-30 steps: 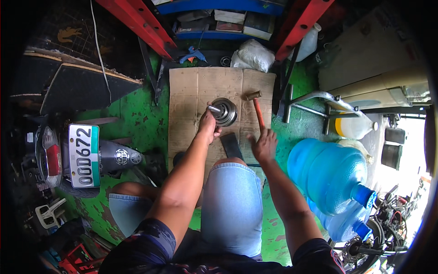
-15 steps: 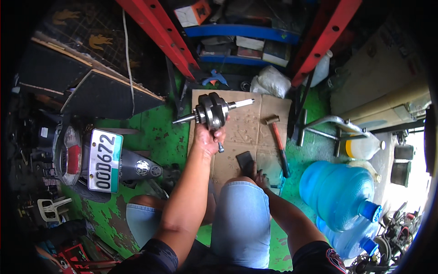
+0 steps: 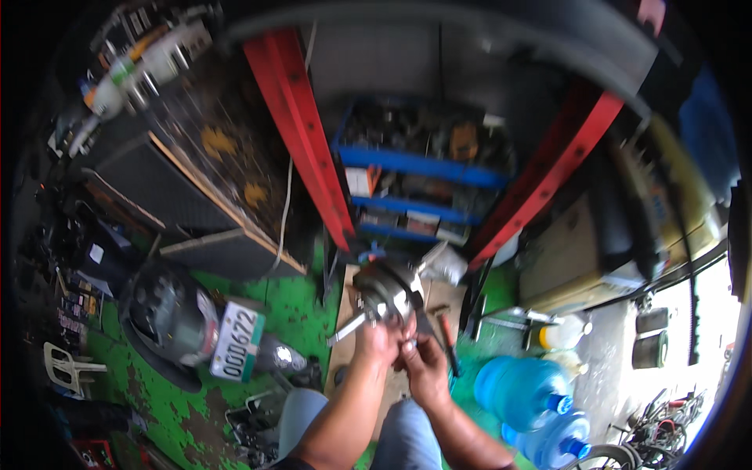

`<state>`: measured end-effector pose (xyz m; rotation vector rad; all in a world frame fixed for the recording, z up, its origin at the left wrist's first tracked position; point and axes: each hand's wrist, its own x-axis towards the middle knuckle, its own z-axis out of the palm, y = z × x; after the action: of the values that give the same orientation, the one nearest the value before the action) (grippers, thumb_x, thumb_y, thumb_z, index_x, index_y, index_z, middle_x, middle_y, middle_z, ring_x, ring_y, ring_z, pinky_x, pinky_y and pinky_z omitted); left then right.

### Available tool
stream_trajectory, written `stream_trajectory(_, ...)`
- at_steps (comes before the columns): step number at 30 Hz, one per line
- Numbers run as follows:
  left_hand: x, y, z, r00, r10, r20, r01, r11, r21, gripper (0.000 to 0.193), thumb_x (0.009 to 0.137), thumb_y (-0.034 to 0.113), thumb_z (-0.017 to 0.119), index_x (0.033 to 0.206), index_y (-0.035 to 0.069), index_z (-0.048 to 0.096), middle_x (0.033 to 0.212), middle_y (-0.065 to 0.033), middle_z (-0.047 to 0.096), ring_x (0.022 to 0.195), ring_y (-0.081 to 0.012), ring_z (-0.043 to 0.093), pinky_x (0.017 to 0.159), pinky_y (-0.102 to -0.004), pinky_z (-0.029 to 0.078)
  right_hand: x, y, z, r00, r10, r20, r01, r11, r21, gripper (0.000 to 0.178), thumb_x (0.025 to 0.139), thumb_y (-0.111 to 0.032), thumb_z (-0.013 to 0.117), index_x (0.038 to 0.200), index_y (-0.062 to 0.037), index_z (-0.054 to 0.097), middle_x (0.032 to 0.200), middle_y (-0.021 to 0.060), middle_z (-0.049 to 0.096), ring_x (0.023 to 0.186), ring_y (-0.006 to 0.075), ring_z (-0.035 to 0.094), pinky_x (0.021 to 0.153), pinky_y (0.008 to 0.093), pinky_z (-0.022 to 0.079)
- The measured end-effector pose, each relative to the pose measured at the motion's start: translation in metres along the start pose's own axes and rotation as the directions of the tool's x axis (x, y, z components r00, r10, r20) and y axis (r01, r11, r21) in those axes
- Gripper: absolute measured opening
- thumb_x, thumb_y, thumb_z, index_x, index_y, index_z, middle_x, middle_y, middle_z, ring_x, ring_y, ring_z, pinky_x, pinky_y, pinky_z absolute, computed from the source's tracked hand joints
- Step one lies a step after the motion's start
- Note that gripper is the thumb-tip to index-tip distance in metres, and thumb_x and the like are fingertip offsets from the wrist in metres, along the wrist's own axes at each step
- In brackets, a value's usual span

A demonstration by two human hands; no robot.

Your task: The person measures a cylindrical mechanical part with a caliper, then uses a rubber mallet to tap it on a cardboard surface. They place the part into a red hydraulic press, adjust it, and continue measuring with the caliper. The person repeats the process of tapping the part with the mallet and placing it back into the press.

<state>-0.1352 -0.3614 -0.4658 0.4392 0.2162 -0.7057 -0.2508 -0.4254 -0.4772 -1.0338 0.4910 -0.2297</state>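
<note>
1. I see the left hand (image 3: 378, 341) wrapped under a metal crankshaft (image 3: 384, 290), gripping it from the near side
2. The crankshaft is held up, and from my view it covers part of the far half of the cardboard sheet (image 3: 345, 305); one shaft end slants toward the sheet's left edge, the other toward its far right corner
3. The right hand (image 3: 423, 372) is just beside the left, fingers bent at a small shiny metal piece (image 3: 412, 342) below the crankshaft; with the blur I cannot tell whether they pinch it or only touch it
4. A hammer (image 3: 444, 327) with a red and black handle lies along the sheet's right edge, its head toward the far edge
5. By the far right corner I see a white plastic bag (image 3: 446, 266)
6. Past the right edge are two blue water jugs (image 3: 513, 381); past the left edge, a motorcycle's rear end (image 3: 164, 313)
</note>
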Motion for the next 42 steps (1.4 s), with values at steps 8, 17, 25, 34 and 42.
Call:
stream_trajectory(8, -0.11, 0.104, 0.222, 0.933, 0.234, 0.272, -0.269, 0.958, 0.099, 0.11, 0.081, 0.097, 0.033, 0.132, 0.004, 0.057, 0.095, -0.0124, 0.072, 0.06, -0.0272, 0.067, 0.05, -0.0353, 0.055, -0.077, -0.254, 0.14, 0.999, -0.011, 0.053, -0.022, 0.819, 0.574, 0.012, 0.101, -0.004, 0.065, 0.111, -0.0041, 0.059, 0.105, 0.0127, 0.068, 0.091, 0.0252, 0.067, 0.087, 0.0372, 0.055)
stream_trajectory(17, -0.192, 0.223, 0.396, 0.812, 0.399, 0.427, -0.49, 0.863, 0.126, 0.1, 0.095, 0.086, 0.028, 0.16, 0.011, 0.036, 0.156, -0.0169, 0.049, 0.138, -0.0318, 0.052, 0.117, -0.053, 0.039, -0.073, -0.47, 0.293, 0.972, -0.236, -0.014, 0.209, 0.83, 0.517, 0.015, 0.108, -0.014, 0.055, 0.122, -0.0081, 0.058, 0.103, 0.0082, 0.064, 0.101, 0.0214, 0.063, 0.094, 0.037, 0.052)
stream_trajectory(25, -0.162, 0.199, 0.318, 0.917, -0.202, 0.343, 0.276, 0.944, -0.18, 0.078, 0.1, 0.07, 0.041, 0.146, 0.009, 0.053, 0.141, -0.0106, 0.061, 0.126, -0.0282, 0.062, 0.105, -0.0461, 0.051, -0.039, -0.425, 0.264, 0.967, -0.245, 0.066, 0.251, 0.961, -0.113, 0.022, 0.108, -0.016, 0.057, 0.124, -0.0015, 0.057, 0.094, 0.0047, 0.06, 0.082, 0.0141, 0.06, 0.078, 0.0286, 0.051)
stream_trajectory(34, -0.104, 0.206, 0.439, 0.924, -0.122, 0.363, 0.103, 0.992, 0.071, 0.072, 0.103, 0.063, 0.041, 0.132, 0.001, 0.062, 0.117, -0.0123, 0.07, 0.108, -0.0282, 0.069, 0.098, -0.0437, 0.055, -0.008, -0.583, 0.284, 0.975, -0.047, 0.217, 0.019, 0.991, 0.129, 0.046, 0.107, -0.043, 0.059, 0.074, -0.0144, 0.046, 0.059, -0.0024, 0.035, 0.05, 0.011, 0.035, 0.051, 0.0317, 0.033)
stream_trajectory(42, -0.047, 0.262, 0.468, 0.885, 0.356, 0.3, -0.465, 0.714, 0.523, 0.027, 0.103, 0.024, 0.059, 0.121, 0.005, 0.066, 0.115, -0.0082, 0.071, 0.101, -0.0179, 0.067, 0.092, -0.0356, 0.053, 0.023, -0.646, 0.332, 0.615, -0.777, 0.134, 0.779, 0.625, 0.052, 0.056, 0.107, -0.039, 0.059, 0.063, -0.0132, 0.036, 0.054, -0.0019, 0.033, 0.047, 0.0094, 0.025, 0.047, 0.0297, 0.023)
